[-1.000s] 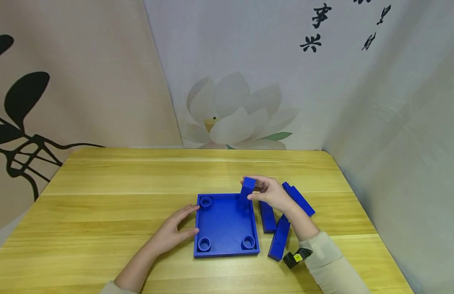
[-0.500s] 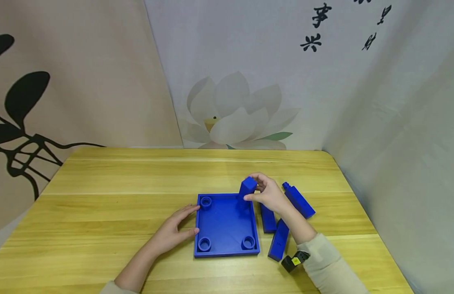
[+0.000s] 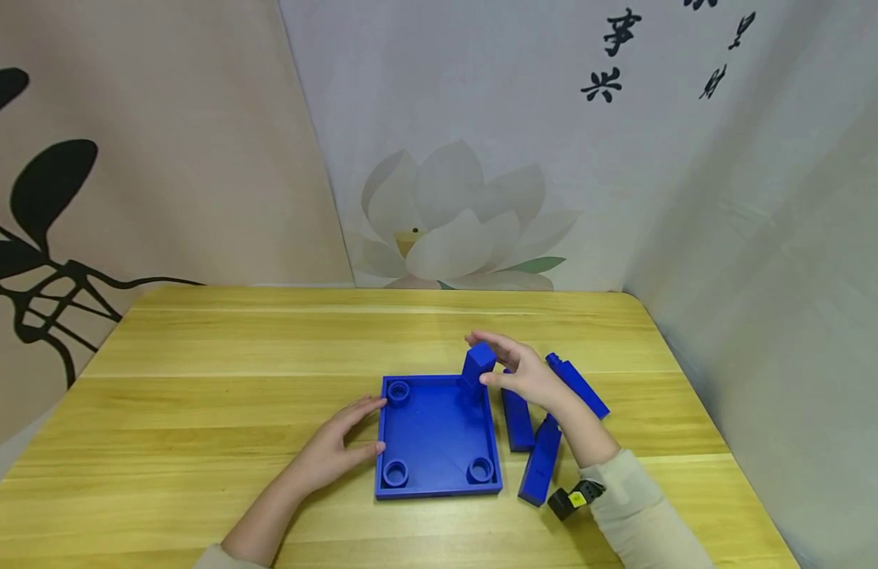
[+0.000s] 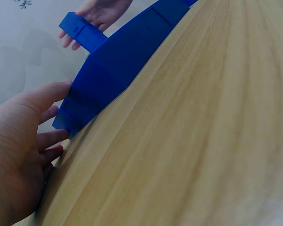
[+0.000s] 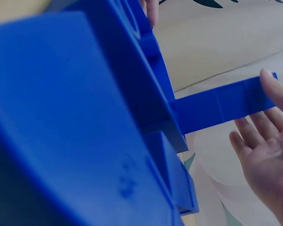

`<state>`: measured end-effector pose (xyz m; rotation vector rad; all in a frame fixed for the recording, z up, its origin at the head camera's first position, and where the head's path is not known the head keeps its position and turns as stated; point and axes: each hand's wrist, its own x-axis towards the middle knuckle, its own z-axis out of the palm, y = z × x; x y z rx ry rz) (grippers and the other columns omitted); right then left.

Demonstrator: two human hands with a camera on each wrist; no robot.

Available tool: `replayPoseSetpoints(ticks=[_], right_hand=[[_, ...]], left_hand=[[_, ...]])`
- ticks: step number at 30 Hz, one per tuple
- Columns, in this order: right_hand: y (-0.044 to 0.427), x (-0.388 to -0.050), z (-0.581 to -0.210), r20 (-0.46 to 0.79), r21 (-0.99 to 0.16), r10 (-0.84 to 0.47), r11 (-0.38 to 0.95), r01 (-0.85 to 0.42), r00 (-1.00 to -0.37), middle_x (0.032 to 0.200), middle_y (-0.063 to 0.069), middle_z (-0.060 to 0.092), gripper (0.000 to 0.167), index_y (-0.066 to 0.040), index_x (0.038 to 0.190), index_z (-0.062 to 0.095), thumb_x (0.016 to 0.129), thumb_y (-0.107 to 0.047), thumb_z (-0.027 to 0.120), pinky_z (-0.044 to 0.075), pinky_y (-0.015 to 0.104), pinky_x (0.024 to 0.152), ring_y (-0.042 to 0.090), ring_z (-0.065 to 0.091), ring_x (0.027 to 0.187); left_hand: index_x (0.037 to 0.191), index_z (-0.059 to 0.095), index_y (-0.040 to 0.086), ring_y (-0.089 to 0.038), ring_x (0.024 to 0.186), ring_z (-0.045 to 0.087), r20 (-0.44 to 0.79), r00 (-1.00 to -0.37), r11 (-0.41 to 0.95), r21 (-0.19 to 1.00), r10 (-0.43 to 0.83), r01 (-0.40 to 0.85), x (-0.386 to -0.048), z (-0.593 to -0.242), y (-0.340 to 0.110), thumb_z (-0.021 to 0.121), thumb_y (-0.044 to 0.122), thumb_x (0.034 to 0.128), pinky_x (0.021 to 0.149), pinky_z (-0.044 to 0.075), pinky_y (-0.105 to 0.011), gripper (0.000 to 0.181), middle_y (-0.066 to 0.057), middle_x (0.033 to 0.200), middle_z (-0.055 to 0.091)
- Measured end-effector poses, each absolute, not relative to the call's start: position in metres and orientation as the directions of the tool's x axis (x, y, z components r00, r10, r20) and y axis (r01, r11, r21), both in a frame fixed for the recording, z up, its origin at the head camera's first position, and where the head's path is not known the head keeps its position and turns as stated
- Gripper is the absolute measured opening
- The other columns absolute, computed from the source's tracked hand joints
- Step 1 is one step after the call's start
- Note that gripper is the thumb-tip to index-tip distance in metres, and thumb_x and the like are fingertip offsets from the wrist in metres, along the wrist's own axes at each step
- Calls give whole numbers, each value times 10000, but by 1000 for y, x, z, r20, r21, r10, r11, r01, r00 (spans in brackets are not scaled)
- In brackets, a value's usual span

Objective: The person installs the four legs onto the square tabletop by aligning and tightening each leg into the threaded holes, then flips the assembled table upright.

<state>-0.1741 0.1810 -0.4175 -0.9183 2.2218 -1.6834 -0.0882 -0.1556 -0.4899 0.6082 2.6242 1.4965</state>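
Observation:
A blue square tray [image 3: 439, 435] with raised rims lies on the table; round sockets [image 3: 480, 470] show at three of its corners. At the far right corner a blue square post [image 3: 477, 365] stands, leaning slightly in the head view. My right hand [image 3: 525, 375] is beside it, thumb touching the post and the other fingers extended apart behind it, as the right wrist view of the post [image 5: 221, 107] also shows. My left hand [image 3: 330, 442] rests its fingertips and thumb against the tray's left side. The post's lower end is hidden in the corner.
Three more blue posts lie right of the tray: one post [image 3: 518, 423] along its edge, another post [image 3: 540, 468] nearer, a third post [image 3: 584, 390] behind the right wrist. A black wrist device [image 3: 576, 499] hangs at the right sleeve. Curtains stand behind the wooden table [image 3: 197, 379].
The right hand gripped the post and turned it a little; now its fingers have spread off the post, leaving the thumb against it. The left hand and tray have stayed put.

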Motion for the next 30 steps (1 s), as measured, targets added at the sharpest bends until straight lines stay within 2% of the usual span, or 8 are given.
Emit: replayPoseSetpoints(ticks=[2,4,5,8,12,21,26,30], right_hand=[[182,-176,-417,207,-928,-611,124,-351,-764,1414,166,460,596,-19,1448,386,900,61,608,351,402,1044,279,343,1356],[182,-176,-416,196,-937,-617,112,-332,-762,1400,180,472,583,-12,1443,392,901,94,583,435,331,931,278,351,1352],[182,-177,-415,186,-941,-613,115,-320,-768,1393,184,478,577,-8,1438,401,900,105,578,450,300,883,273,357,1348],[182,-176,-414,154,-950,-590,132,-283,-793,1381,219,480,565,19,1420,415,889,129,575,461,246,862,289,370,1336],[181,-175,-415,126,-955,-550,158,-251,-826,1355,226,504,539,39,1390,447,879,115,601,442,298,958,303,396,1316],[178,-169,-417,115,-950,-424,218,-224,-898,1264,138,599,482,-43,1302,578,843,-50,727,505,364,887,282,551,1174],[176,-165,-418,129,-942,-376,244,-232,-918,1161,109,648,472,-59,1274,604,826,-80,753,512,404,866,276,595,1096],[175,-162,-419,133,-939,-355,253,-233,-925,1147,116,651,474,-47,1272,603,825,-81,755,495,454,887,282,595,1087]], left_hand=[[1409,492,192,-401,1348,311,140,-921,452,838,365,306,-88,-490,-156,730,335,853,1042,241,-629,621,-200,1458,387],[1409,492,193,-402,1348,310,139,-921,452,838,365,305,-88,-490,-156,732,329,853,1042,239,-629,621,-199,1459,387],[1409,492,192,-402,1348,310,139,-921,452,838,364,306,-88,-490,-156,733,326,852,1042,238,-630,621,-199,1459,387],[1408,493,196,-404,1348,308,138,-922,454,837,363,304,-89,-490,-156,736,319,850,1041,235,-633,621,-200,1459,385],[1409,493,195,-408,1347,307,136,-922,455,837,363,303,-89,-490,-156,735,322,850,1039,235,-637,622,-206,1461,380],[1407,495,184,-406,1349,305,140,-921,455,836,364,307,-88,-488,-156,737,331,847,1041,238,-630,628,-208,1464,376],[1410,492,188,-404,1350,304,136,-921,457,836,365,304,-87,-488,-156,733,343,848,1042,239,-628,630,-205,1465,375],[1410,491,196,-408,1349,303,133,-922,459,836,364,302,-87,-489,-156,729,344,851,1038,238,-637,625,-203,1465,377]])
